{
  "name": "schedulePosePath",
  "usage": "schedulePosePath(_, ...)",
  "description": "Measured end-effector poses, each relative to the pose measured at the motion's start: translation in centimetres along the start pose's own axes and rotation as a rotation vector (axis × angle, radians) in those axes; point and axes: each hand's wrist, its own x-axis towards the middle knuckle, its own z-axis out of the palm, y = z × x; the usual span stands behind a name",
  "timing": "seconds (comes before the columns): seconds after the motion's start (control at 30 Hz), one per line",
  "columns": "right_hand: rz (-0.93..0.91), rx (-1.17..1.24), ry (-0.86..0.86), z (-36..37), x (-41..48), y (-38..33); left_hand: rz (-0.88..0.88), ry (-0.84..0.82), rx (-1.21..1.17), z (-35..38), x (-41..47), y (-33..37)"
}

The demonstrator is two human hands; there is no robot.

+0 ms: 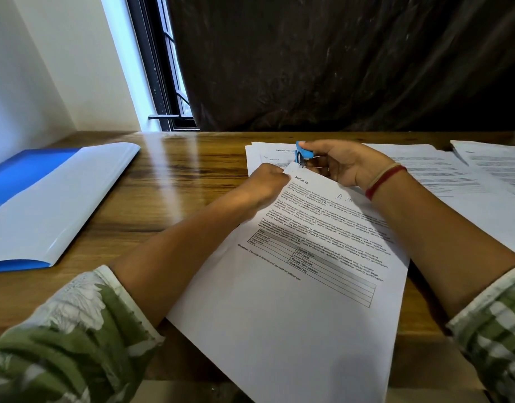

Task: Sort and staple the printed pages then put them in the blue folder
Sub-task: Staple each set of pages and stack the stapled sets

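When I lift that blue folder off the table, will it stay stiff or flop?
Probably flops: the folder looks like thin plastic sheet, its pale cover bowing slightly. The glossy sheen suggests it may slip when gripped. It looks light, so a push would likely slide it on the polished table.

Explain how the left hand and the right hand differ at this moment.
The right hand grips the blue stapler; the left hand holds the top corner of the Section 10 pages. The right hand's wrist wears a red band; the left hand's wrist is bare. Both meet at that corner.
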Motion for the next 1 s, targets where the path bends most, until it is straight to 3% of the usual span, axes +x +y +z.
schedulePosePath(0.43,-0.024,0.232,0.153,1.2,-0.4,0.2,0.004,0.017,0.021,0.0,-0.5,0.3)
schedulePosePath(0.73,0.000,0.389,0.111,0.7,-0.5,0.3,-0.006,0.037,0.084,0.2,0.3,-0.1)
schedulePosePath(0.87,-0.044,0.280,0.146,0.5,-0.3,0.1,-0.029,0.050,0.099,0.2,0.6,-0.1)
schedulePosePath(1.0,-0.214,-0.049,0.264,0.9,-0.2,0.0,-0.040,0.030,0.080,0.1,0.6,0.1)
